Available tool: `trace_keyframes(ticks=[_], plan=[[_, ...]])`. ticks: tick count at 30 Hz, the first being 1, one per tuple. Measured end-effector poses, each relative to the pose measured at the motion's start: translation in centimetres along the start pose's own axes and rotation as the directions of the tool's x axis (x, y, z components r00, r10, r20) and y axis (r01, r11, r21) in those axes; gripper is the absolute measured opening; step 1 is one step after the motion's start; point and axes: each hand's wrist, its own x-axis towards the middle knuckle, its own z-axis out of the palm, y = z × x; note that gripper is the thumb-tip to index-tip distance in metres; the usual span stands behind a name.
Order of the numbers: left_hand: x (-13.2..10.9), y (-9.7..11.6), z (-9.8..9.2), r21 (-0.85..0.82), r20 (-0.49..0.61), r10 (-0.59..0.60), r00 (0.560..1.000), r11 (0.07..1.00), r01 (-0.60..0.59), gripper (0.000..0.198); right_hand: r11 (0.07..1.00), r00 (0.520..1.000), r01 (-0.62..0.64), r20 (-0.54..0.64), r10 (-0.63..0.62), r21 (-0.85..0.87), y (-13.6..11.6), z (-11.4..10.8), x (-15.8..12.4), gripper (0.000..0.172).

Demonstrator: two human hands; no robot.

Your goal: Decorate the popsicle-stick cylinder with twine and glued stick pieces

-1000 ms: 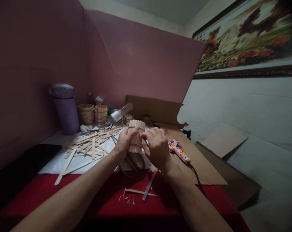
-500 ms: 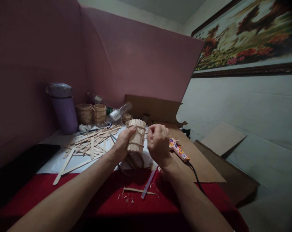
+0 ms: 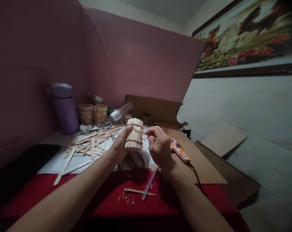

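Note:
My left hand [image 3: 120, 143] is wrapped round the left side of a small cup of craft sticks [image 3: 134, 137], thumb on its front. The cup is held tilted above the table. Two bands of twine circle it, and a small pale wooden piece sits on its front between them. Just to its right, apart from the cup, my right hand [image 3: 159, 143] has its fingers curled in a pinch. Whether anything lies between those fingertips cannot be made out. A flower-patterned glue gun [image 3: 180, 151] rests on cardboard [image 3: 201, 164] beyond the right wrist.
Loose craft sticks [image 3: 92, 146] are heaped at left on white paper [image 3: 49, 164]. Two finished-looking cups, a purple tumbler [image 3: 66, 112] and a plastic bottle [image 3: 121, 111] stand or lie behind. A glue stick [image 3: 149, 183] and wood scraps lie on the red cloth [image 3: 99, 196].
My left hand has turned the cup slightly, bringing the small wooden piece round to face me more, and shifted a little left. My right hand's fingertips have opened slightly from their tighter curl.

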Motion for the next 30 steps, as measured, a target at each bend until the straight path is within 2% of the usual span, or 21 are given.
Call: trace_keyframes(ticks=[4, 10, 19, 25, 30], plan=[[0.4, -0.3, -0.3, 0.013, 0.028, 0.027, 0.999, 1.000, -0.027, 0.029, 1.000, 0.999, 0.016, 0.049, -0.017, 0.023, -0.3, -0.1, 0.0, 0.023], [0.3, -0.6, -0.3, 0.093, 0.006, 0.086, 0.996, 0.992, -0.086, 0.037, 0.996, 0.990, 0.092, 0.108, -0.090, -0.015, -0.4, 0.0, 0.0, 0.011], [0.4, -0.9, -0.3, 0.235, -0.017, 0.195, 0.981, 0.954, -0.185, 0.042, 0.969, 0.964, 0.181, 0.227, -0.141, -0.166, -0.2, -0.3, -0.1, 0.013], [0.7, -1.2, -0.7, 0.381, -0.063, 0.352, 0.934, 0.873, -0.303, 0.037, 0.916, 0.935, 0.286, 0.292, -0.202, -0.282, 0.4, -0.1, 0.0, 0.014], [0.7, -1.3, -0.6, 0.383, -0.049, 0.350, 0.935, 0.871, -0.306, 0.040, 0.847, 0.925, 0.347, 0.295, -0.238, -0.404, 0.4, 0.4, -0.2, 0.015]])
